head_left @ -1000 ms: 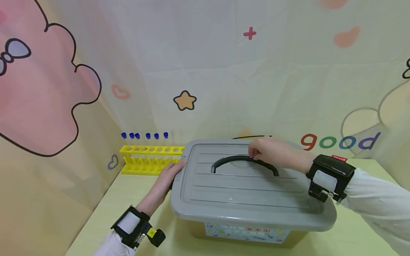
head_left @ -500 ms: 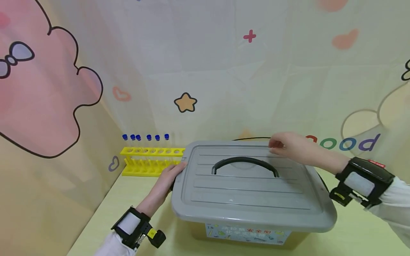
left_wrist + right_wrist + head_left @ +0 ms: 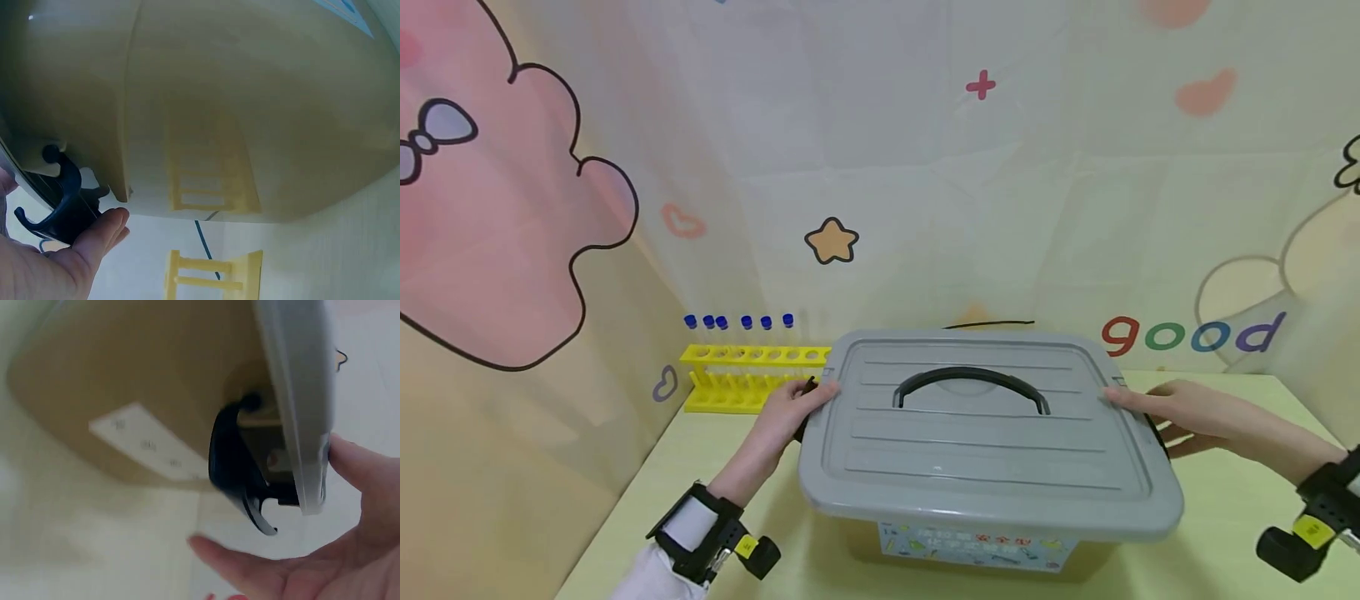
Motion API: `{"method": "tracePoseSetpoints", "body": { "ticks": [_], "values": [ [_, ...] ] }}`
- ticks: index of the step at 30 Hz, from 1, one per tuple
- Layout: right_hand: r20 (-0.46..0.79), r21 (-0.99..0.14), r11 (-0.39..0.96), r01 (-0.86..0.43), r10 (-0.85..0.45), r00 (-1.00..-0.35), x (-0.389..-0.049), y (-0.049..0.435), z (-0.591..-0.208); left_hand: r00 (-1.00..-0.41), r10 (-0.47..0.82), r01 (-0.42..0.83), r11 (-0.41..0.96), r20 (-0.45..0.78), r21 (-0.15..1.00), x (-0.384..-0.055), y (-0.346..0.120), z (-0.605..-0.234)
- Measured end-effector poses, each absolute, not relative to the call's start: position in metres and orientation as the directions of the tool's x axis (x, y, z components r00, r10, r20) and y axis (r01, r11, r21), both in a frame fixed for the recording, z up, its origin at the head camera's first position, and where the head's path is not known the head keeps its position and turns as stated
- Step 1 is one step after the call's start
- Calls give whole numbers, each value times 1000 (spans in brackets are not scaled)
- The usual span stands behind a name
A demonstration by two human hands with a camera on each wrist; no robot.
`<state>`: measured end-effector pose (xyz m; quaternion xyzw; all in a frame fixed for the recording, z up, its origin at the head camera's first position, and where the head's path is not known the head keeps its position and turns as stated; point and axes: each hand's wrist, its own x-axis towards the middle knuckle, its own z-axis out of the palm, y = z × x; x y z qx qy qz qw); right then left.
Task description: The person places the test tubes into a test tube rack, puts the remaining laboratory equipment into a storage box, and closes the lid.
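Note:
A storage box with a grey lid stands on the table, its black carrying handle on top. My left hand is at the lid's left edge, thumb on the rim and fingers against a black latch, which hangs swung out from the box in the left wrist view. At the right edge my right hand rests its thumb on the lid rim. Its other fingers are spread below, apart from the right black latch, which also juts outward. The box's contents are hidden by the lid.
A yellow test tube rack stands behind the box on the left, holding several tubes with blue caps. The box hides part of the rack. A printed curtain hangs behind the pale green table.
My right hand has left the area of the carrying handle and moved right and down to the lid's right edge. The left hand has stayed at the left edge.

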<state>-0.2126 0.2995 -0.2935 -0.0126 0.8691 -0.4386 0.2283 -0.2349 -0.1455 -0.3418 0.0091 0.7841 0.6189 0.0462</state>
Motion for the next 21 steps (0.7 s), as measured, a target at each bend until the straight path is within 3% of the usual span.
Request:
{"method": "tracePoseSetpoints", "body": {
  "ticks": [4, 12, 21],
  "values": [
    [-444, -826, 487, 283, -255, -859, -209, 299, -292, -996, 77, -21, 261, -42, 965, -230, -144, -337],
    [-322, -719, 681, 136, -154, -934, -208, 293, -287, -995, 96, 38, 336, 6, 941, -226, -140, -331],
    [-266, -653, 755, 61, -153, -952, -209, 285, -284, -992, 121, 87, 405, 41, 910, -227, -139, -328]
  ]
}}
